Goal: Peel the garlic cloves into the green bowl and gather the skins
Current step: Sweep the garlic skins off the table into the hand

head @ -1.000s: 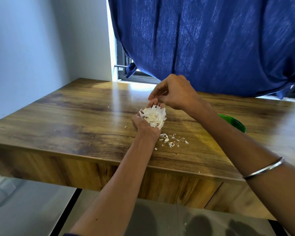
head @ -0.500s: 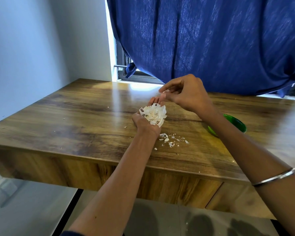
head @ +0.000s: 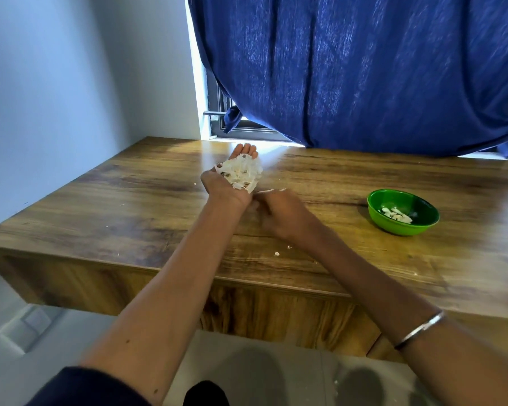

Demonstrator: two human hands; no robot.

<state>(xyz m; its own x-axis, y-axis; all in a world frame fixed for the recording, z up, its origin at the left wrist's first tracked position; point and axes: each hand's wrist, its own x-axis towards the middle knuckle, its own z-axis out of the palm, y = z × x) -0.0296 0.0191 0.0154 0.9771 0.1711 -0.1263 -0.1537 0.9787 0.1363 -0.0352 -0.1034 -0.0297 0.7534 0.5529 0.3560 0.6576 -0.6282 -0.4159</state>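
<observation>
The left hand [head: 232, 180] is held palm up above the wooden table [head: 135, 206]. Its fingers are nearly straight and point away from the person, toward the window [head: 217, 118]. A loose pile of white garlic skins [head: 242, 170] lies in the palm and on the lower part of the fingers; the hand carries it like a small tray and does not close around it.

The right hand [head: 276, 213] is low on the table, just beside the left wrist, with its back toward the camera. It is blurred, so I cannot tell if its fingers pinch something or only touch the wood. A thin white strip [head: 272, 191] shows at the far edge of this hand; it is probably a piece of skin, but the view is too soft to be sure. A metal bangle [head: 420, 329] sits on the right forearm.

The green bowl [head: 403, 213] stands on the table to the right, well apart from both hands. Inside it lie several pale peeled cloves [head: 396, 214], in the bottom of the bowl.

A few small skin crumbs [head: 277, 253] are scattered on the table near the front edge, between the two forearms. A dark blue curtain [head: 364, 68] hangs behind the table and covers most of the window.
</observation>
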